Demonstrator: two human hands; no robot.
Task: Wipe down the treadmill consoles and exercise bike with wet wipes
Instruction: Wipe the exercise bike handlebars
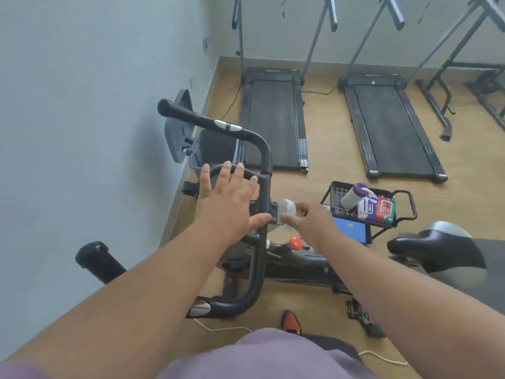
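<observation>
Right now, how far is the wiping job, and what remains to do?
Nothing looks finished for certain. In hand: the right hand pinches a wet wipe at the exercise bike's handlebar centre, while the left hand hovers open. Left: the two treadmills stand untouched behind; their consoles are out of view. Spare wipe packs wait in the cart.

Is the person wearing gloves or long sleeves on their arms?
No. The left hand and right hand are bare, without gloves, rings or a watch. Both forearms are bare too; no sleeves show. Only light purple clothing appears lower down.
</observation>
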